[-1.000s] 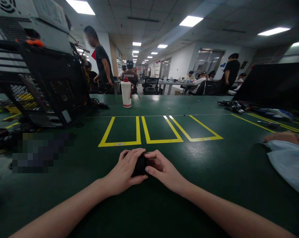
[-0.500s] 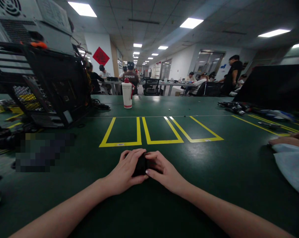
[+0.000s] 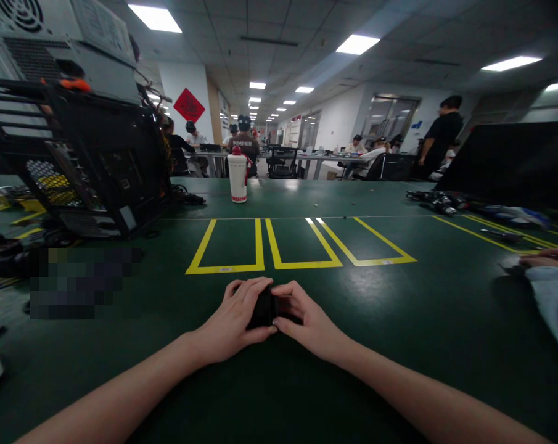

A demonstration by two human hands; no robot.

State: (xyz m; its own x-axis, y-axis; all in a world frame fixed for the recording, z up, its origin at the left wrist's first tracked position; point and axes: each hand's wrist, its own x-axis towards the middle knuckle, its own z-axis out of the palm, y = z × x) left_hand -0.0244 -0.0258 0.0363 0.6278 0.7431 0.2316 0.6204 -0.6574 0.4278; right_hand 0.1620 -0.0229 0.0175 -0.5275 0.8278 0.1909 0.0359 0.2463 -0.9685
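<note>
Between my two hands is a small black box-like object point(image 3: 262, 308), low over the green table point(image 3: 214, 388) or resting on it; I cannot tell which. My left hand point(image 3: 239, 314) is closed around its left side, fingers over the top and thumb along the near edge. From the right, my right hand point(image 3: 309, 317) pinches its right end with fingertips and thumb. Much of the object is covered by my fingers, so its exact kind does not show. Just beyond my hands, three yellow tape outlines point(image 3: 301, 265) mark the table.
At the left stands an open black computer case point(image 3: 89, 166) with a grey power supply point(image 3: 98, 49) on top. A white bottle point(image 3: 238, 179) with a red lid is farther back. Cables and tools point(image 3: 440, 200) lie right, near another person's sleeve point(image 3: 553, 302). A dark panel point(image 3: 514, 163) rises behind.
My hands and the black object keep practically the same place. The other person's sleeve at the right edge has shifted right, and a standing person in the background has moved slightly.
</note>
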